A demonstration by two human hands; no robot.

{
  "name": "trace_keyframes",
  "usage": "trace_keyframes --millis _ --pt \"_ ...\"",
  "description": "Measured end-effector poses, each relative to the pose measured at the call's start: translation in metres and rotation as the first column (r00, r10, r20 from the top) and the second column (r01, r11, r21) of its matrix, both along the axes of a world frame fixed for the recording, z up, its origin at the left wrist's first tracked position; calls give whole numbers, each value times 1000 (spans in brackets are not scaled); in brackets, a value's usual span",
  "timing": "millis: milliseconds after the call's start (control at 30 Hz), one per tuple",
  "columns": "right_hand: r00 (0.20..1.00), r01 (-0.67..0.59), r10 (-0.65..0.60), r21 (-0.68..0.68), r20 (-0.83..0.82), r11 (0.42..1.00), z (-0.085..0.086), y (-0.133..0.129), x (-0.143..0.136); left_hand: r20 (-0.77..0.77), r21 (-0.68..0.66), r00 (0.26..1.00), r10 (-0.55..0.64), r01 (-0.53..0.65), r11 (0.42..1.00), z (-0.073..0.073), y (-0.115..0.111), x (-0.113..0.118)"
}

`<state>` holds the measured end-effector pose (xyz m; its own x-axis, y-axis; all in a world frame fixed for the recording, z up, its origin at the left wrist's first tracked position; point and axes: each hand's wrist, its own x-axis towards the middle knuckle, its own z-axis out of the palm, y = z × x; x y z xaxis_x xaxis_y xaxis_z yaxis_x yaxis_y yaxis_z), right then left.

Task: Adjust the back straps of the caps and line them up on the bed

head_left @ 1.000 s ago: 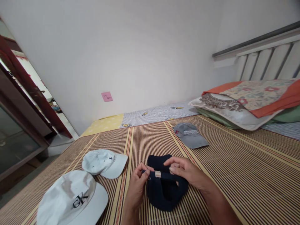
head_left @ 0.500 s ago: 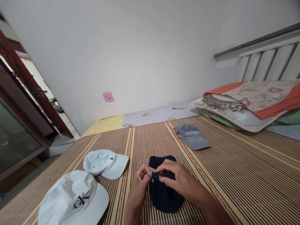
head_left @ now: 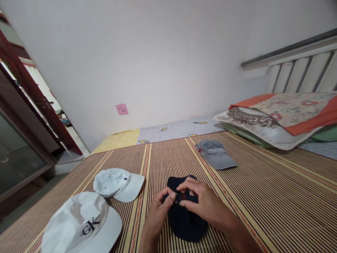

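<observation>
A dark navy cap [head_left: 185,223] lies on the striped mat, low in the middle of the view. My left hand [head_left: 161,203] pinches the strap at the cap's back opening, thumb and index finger together. On the other side of the opening, my right hand [head_left: 198,198] grips the strap between thumb and fingers. The two hands are close together, with a small part of the strap visible between the fingertips. Its buckle is too small to make out.
Two white caps, one plain [head_left: 113,182] and one with black letters [head_left: 81,225], sit on the mat [head_left: 126,154] at left. A grey cap [head_left: 217,154] lies beyond my right hand. Pillows [head_left: 286,112] are stacked at right, near the wall [head_left: 168,63].
My left hand has moved slightly right, its fingertips nearer those of my right hand. The strap has shifted between them, and the cap's near end sits slightly lower.
</observation>
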<state>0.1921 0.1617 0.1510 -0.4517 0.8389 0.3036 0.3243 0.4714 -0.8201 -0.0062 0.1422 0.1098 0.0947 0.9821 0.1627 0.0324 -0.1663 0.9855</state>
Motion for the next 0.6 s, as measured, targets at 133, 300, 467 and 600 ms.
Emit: trace_keyframes --millis 133,300,467,600 --pt "1000 -30 30 28 1 999 0 -1 -1 21 -13 1000 16 -16 1000 -4 2 0" --pt "998 -56 57 56 -23 997 -3 0 -3 150 -98 989 -10 25 995 -8 2 2" --pt "999 -9 11 29 -49 1000 -7 3 0 171 -79 982 -85 100 992 -9 -1 1" --pt "996 0 -4 -38 -92 999 -7 5 7 171 -72 983 -70 84 994 -12 2 1"
